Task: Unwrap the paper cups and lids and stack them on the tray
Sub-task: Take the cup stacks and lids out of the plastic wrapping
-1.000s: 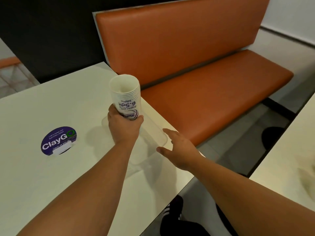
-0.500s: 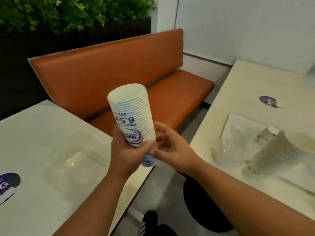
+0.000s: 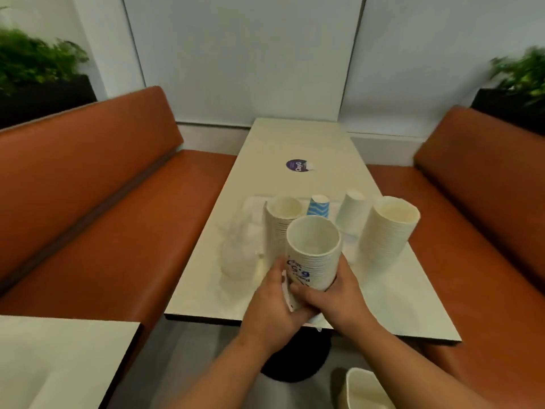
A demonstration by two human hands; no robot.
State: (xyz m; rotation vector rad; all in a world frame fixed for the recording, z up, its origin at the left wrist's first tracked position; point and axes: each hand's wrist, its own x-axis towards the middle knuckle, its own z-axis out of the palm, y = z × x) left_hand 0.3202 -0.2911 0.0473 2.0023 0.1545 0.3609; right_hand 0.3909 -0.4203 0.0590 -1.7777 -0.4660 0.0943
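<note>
Both hands hold a stack of white paper cups [image 3: 312, 249] with blue print, upright, above the near part of the table. My left hand [image 3: 272, 305] grips its lower left side and my right hand [image 3: 333, 296] wraps its base from the right. Behind it on the white tray [image 3: 250, 203] stand a stack of plain cups [image 3: 280, 219], a taller stack [image 3: 389, 228] at the right, an upturned blue-patterned cup [image 3: 318, 206] and an upturned white cup stack [image 3: 352, 211]. A clear plastic wrap with lids [image 3: 239, 255] lies at the left, blurred.
The cream table [image 3: 295, 143] carries a round purple sticker [image 3: 297, 165] at the far end. Orange benches [image 3: 88, 202] flank it on both sides. A second table corner [image 3: 59, 358] is at the lower left, and a white bin [image 3: 362, 391] sits on the floor.
I turned from the left table to the one with the tray, carrying the cup stack along. My right hand, free a second ago, now holds the stack's base.
</note>
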